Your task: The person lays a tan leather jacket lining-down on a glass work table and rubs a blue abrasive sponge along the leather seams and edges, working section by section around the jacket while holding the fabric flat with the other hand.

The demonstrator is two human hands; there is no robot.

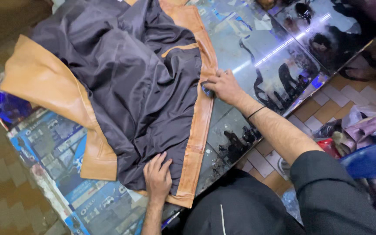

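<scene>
— Where's the jacket lying?

— The tan leather jacket (44,82) is spread inside out across the glossy worktop (257,48), its dark purple-grey lining (127,87) facing up and rumpled into folds. A tan front edge strip (201,117) runs down the side nearest the person.

— And the left hand?

— The left hand (157,176) lies flat, palm down, on the lining near the lower hem, fingers together and stretched out. Its grip holds nothing; it only presses on the fabric.

— The right one?

— The right hand (223,85) sits at the tan edge strip, partway along it. Its grip is narrow, fingers curled around a small dark blue object (206,90) that touches the leather. What that object is, I cannot tell. A thin black band (256,112) circles the wrist.

— Anything else around?

— A tiled floor (327,109) shows beside the worktop, and a heap of cloth and bags (362,130) lies at the right edge of the view
</scene>
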